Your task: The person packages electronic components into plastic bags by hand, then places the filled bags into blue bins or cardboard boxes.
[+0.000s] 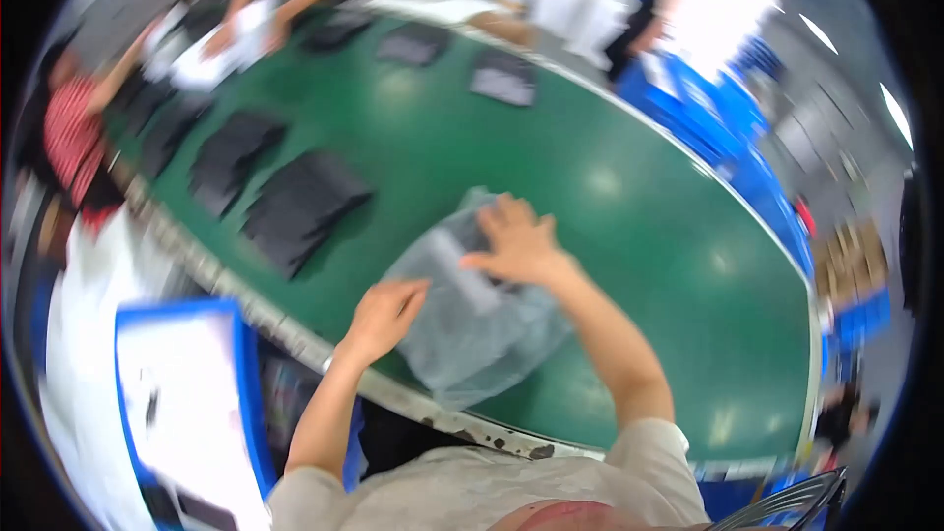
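A translucent plastic bag [472, 334] lies on the green table in front of me, with a pale strip across it and something dark showing partly under my right hand. My right hand [521, 241] rests on the upper part of the bag, fingers spread. At the bag's left edge, my left hand [386, 317] has its fingers curled together; whether they pinch the plastic is hidden. Left of the bag, a stack of black folded cloth [303, 208] lies on the table, with another black stack [233, 159] beyond it.
The green table [678, 265] curves away ahead. More dark stacks, one with a grey piece [503, 79], lie at the far side. A blue-rimmed bin [182, 383] stands at my left. Co-workers handle white material [226, 54] across the table. Blue crates [688, 108] stand beyond the right edge.
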`<state>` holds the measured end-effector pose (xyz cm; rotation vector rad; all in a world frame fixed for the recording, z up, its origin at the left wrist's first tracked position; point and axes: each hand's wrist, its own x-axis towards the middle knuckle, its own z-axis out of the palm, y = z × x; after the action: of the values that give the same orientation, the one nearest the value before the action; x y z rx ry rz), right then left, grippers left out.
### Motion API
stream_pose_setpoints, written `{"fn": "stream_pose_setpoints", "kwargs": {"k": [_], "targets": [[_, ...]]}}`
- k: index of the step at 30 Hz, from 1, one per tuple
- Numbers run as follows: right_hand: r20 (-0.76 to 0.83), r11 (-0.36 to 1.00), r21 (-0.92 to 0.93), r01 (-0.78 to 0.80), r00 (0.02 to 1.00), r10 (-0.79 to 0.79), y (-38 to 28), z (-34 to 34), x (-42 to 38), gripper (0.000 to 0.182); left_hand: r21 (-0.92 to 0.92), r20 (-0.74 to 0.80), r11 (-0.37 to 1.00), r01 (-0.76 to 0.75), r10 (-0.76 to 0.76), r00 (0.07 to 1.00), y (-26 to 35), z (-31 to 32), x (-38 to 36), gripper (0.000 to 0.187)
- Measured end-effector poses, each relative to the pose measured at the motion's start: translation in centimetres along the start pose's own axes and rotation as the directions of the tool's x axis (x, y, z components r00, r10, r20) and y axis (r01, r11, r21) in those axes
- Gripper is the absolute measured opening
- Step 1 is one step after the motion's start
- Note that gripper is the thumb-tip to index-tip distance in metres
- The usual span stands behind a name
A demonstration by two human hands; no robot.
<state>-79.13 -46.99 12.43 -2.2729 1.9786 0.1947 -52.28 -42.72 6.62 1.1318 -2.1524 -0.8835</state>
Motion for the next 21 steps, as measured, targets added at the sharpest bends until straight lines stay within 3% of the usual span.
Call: {"fn": "stream_pose_setpoints", "kwargs": {"k": [1,2,3,4,5,6,8,9,11,12,13,16,17,19,21], "targets": [[-0.082,0.999,-0.032,0.04,0.996,-0.043,-0.6,-1.6,1.2,0.101,-0.029,-0.248,1.0,-0.002,-0.006,0.969,-0.9,-0.7,-0.3,0.038],[-0.134,0.976,0.14,0.164,0.98,-0.145,-0.8,-3.0,3.3,0.099,-0.025,-0.475,1.0,-0.019,0.005,0.88,-2.1,-1.5,-0.5,0.038],[-0.192,0.914,0.31,0.263,0.959,-0.21,-1.4,-4.0,5.7,0.098,0.023,-0.643,0.992,0.121,-0.078,0.762,-3.0,-2.6,-0.8,0.042],[-0.172,0.89,0.327,0.318,0.946,-0.275,-2.4,-3.3,8.4,0.098,0.056,-0.778,0.967,0.248,-0.114,0.618,-4.2,-3.5,-1.1,0.046],[-0.217,0.865,0.389,0.319,0.944,-0.25,-3.4,-2.2,11.4,0.095,0.068,-0.797,0.955,0.289,-0.122,0.592,-6.6,-4.2,-1.4,0.046],[-0.26,0.839,0.45,0.306,0.944,-0.205,-4.5,-1.4,14.1,0.093,-0.156,-0.825,0.94,0.304,-0.294,0.483,-9.7,-4.2,-1.3,0.048],[-0.235,0.781,0.531,0.329,0.943,-0.238,-7.8,1.1,18.5,0.093,-0.579,-0.729,0.781,0.232,-0.624,0.281,-13.7,-3.4,-1.5,0.052],[-0.221,0.73,0.597,0.333,0.943,-0.25,-9.8,1.8,20.1,0.093,-0.573,-0.734,0.784,0.241,-0.621,0.275,-13.5,-4.0,-1.2,0.052],[-0.265,0.618,0.713,0.332,0.943,-0.201,-13.5,3.2,22.2,0.097,-0.821,-0.565,0.57,-0.035,-0.803,0.19,-12.5,-5.0,0.1,0.058],[-0.267,0.613,0.717,0.332,0.943,-0.199,-15.2,4.1,23.2,0.097,-0.887,-0.454,0.424,-0.183,-0.873,0.178,-11.9,-5.5,0.7,0.061],[-0.25,0.635,0.696,0.333,0.943,-0.22,-16.8,5.0,24.1,0.099,-0.888,-0.452,0.424,-0.176,-0.874,0.178,-11.4,-6.3,1.2,0.061],[-0.168,0.66,0.706,0.258,0.966,-0.197,-17.1,4.7,25.1,0.1,-0.801,-0.296,0.501,0.328,-0.807,0.511,-10.8,-9.9,3.9,0.068],[-0.107,0.666,0.722,0.188,0.981,-0.161,-16.6,3.5,25.1,0.1,-0.798,-0.296,0.504,0.33,-0.805,0.514,-12.4,-10.0,5.2,0.068],[-0.05,0.667,0.737,0.114,0.992,-0.114,-16.1,2.4,24.6,0.099,-0.623,-0.332,0.623,0.472,-0.758,0.562,-17.3,-8.8,7.9,0.069],[-0.054,0.47,0.872,0.135,0.982,-0.182,-16.0,2.0,23.3,0.092,-0.514,-0.34,0.678,0.525,-0.723,0.601,-18.1,-7.9,9.2,0.069]]}}
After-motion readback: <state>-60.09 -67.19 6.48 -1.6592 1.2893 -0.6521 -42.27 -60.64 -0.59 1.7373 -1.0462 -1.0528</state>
